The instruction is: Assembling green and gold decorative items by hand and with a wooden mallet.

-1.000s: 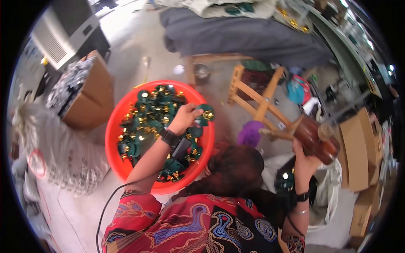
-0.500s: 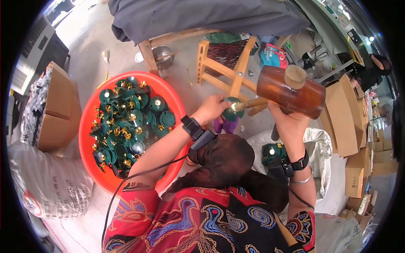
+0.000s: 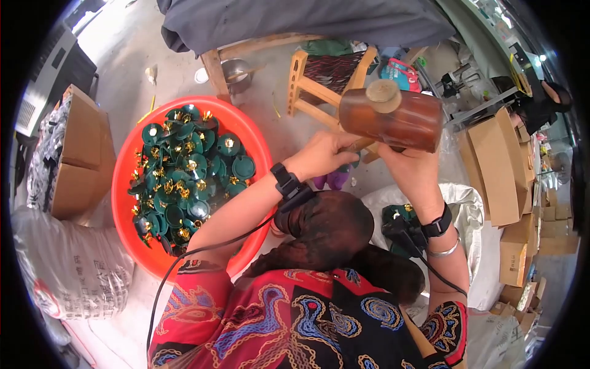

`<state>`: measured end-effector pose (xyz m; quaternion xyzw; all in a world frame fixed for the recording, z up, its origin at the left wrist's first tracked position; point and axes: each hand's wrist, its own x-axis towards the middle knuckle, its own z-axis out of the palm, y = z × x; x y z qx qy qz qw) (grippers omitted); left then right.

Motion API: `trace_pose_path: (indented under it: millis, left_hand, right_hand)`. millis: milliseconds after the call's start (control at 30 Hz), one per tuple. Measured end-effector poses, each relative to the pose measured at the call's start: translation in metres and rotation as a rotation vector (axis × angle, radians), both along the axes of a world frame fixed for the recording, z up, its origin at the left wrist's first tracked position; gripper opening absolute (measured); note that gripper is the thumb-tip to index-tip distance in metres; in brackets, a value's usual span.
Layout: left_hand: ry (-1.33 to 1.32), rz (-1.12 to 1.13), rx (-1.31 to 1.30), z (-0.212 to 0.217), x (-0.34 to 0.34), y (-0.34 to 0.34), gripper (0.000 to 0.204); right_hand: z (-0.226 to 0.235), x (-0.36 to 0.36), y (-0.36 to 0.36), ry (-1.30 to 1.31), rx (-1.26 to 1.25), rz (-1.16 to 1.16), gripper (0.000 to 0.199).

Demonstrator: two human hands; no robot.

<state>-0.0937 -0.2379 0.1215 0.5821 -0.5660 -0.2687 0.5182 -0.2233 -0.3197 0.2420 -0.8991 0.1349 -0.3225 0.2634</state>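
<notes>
The right hand [image 3: 413, 167] is raised and holds a brown wooden mallet [image 3: 391, 117] from below, fingers wrapped around the handle, which is hidden inside the grip. The mallet's barrel-shaped head lies on its side above the hand, with a pale round peg end on top. The left hand [image 3: 322, 155] reaches in just beside it, fingers curled under the mallet head; whether they pinch a small piece there cannot be told, since the fingertips are covered by the mallet. Both wrists wear black bands with cables running back along the forearms.

Below the hands, the person's own dark hair and patterned red top fill the lower middle and hide the lap and whatever sits directly beneath the mallet. A purple object [image 3: 332, 179] peeks out under the left wrist, too covered to identify.

To the left, well apart, a round red basin [image 3: 246, 132] on the floor holds a heap of dark green discs with gold centres [image 3: 184, 172]. Behind the hands stands a small wooden stool [image 3: 319, 86]. Cardboard boxes [image 3: 495, 160] crowd the right edge, another box [image 3: 77, 154] and a white sack [image 3: 67, 270] the left. Bare concrete floor shows between basin and stool.
</notes>
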Motion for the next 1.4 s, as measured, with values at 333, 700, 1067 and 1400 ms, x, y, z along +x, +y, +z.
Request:
trace_pose_path:
  millis: [333,700,1067,1400]
  left_hand:
    - [-0.012,0.025,0.007,-0.003,0.0,-0.01,0.025]
    - [-0.101,0.027,-0.184,-0.022,-0.007,-0.014,0.026]
    - [-0.082,0.154,-0.083,-0.013,-0.013,-0.003,0.023]
    - [-0.311,0.143,-0.079,0.016,-0.003,-0.015,0.019]
  right_hand:
    - [0.158,-0.059,-0.013,-0.286,-0.064,-0.411,0.027]
    - [0.05,-0.034,-0.007,0.191,0.056,-0.043,0.034]
    - [-0.034,-0.008,-0.036,-0.043,0.358,0.175,0.06]
    - [0.047,-0.118,-0.031,-0.331,-0.036,-0.267,0.065]
